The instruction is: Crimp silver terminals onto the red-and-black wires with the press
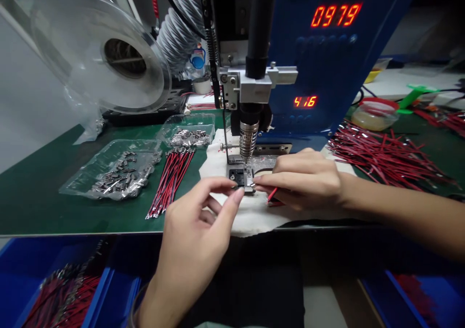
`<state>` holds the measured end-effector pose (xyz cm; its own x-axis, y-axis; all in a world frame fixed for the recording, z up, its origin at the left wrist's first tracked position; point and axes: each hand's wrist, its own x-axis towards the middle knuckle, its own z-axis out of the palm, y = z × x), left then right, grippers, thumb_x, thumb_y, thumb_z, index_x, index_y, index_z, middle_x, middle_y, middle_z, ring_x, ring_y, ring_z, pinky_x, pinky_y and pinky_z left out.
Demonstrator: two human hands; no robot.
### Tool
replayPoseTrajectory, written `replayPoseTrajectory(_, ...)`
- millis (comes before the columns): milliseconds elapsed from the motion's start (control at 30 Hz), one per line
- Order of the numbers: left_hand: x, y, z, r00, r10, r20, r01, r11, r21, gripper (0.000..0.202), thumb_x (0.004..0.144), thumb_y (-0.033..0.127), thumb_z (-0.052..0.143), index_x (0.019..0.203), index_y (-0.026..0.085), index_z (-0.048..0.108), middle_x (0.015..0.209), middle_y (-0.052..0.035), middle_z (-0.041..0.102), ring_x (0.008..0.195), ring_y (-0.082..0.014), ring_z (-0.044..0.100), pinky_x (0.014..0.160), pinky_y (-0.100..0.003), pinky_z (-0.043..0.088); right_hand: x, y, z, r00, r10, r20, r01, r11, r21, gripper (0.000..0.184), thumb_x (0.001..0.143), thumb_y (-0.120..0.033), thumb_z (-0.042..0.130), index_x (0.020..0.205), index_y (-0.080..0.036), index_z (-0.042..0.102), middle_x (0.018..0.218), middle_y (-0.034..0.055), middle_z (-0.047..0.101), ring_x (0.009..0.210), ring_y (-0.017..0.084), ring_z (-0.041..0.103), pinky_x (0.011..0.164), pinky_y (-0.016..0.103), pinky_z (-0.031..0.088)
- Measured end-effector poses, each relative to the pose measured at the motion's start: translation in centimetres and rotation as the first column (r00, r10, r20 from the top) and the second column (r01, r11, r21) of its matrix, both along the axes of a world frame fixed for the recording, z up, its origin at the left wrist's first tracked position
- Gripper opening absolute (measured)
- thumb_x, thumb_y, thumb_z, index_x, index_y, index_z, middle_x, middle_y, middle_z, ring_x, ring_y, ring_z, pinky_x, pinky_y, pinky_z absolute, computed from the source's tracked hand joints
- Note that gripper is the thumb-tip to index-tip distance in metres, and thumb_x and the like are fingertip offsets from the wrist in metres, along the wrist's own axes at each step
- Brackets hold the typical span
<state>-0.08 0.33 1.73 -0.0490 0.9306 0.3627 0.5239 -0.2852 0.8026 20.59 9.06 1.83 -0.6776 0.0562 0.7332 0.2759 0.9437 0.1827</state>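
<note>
Electronics assembly workshop, one bench station.
A blue machine (327, 66) with red digit readouts (336, 15) stands on the green surface (36, 192); right of it lie red wires (385, 158), left of it bags of small metal parts (116, 173) and a clear reel (109, 52).

Green tabletop (43, 192). Centre front: white cloth (254, 216). Left of it: red wire bundle (170, 180), then two clear bags of metal parts (116, 175). Right: loose heap of red wires (385, 156). Rear: blue machine (327, 76).

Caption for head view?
Right hand holds a red wire at the fixture under the machine tip; left hand touches it.
</note>
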Motion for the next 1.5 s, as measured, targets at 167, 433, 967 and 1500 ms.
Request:
replayPoseTrajectory(167,1.6,1.0,-0.6,0.987,-0.064,0.144,0.072,0.996,-0.052,0.014,0.080,0.031,0.068,0.089,0.022,0.070,0.073,0.0008,0.068,0.046,-0.0081,0.055,0.038,-0.015,0.040,0.1,-0.1,-0.2,1.000,0.029,-0.002,-0.029,0.999,-0.031,0.013,0.086,-0.018,0.059,0.098,-0.014,0.061,0.062,-0.0016,0.055,0.052,0.008,0.046,0.049,0.023,0.033)
replayPoseTrajectory(433,1.2,1.3,-0.6,0.967,-0.057,0.248,0.079,0.994,-0.081,0.011,0.079,0.028,0.069,0.084,0.019,0.072,0.064,0.0004,0.065,0.041,-0.0073,0.051,0.038,-0.015,0.042,0.3,-0.1,-0.3,1.000,0.017,0.016,-0.016,0.998,-0.063,0.018,0.085,-0.020,0.061,0.101,-0.013,0.062,0.066,0.0006,0.057,0.056,0.010,0.048,0.050,0.024,0.033)
replayPoseTrajectory(967,0.6,4.0,-1.3,0.900,0.036,0.435,0.018,0.993,-0.119,0.016,0.077,0.029,0.070,0.086,0.016,0.068,0.062,0.0005,0.060,0.043,-0.0061,0.047,0.038,-0.015,0.036,0.3,1.1,0.3,0.992,-0.078,0.099,0.104,0.951,-0.292,0.011,0.088,-0.021,0.057,0.087,-0.013,0.064,0.068,0.0017,0.066,0.055,0.008,0.054,0.053,0.021,0.038)
replayPoseTrajectory(1500,-3.0,4.9,1.4,0.993,0.085,0.080,-0.083,0.996,-0.020,0.017,0.074,0.031,0.071,0.085,0.019,0.074,0.077,-0.0044,0.070,0.066,-0.0155,0.062,0.062,-0.026,0.051,3.1,0.0,4.2,0.930,-0.065,0.362,0.263,0.805,-0.532,0.020,0.086,-0.019,0.054,0.098,-0.018,0.071,0.089,0.0032,0.073,0.075,0.013,0.067,0.066,0.021,0.047)
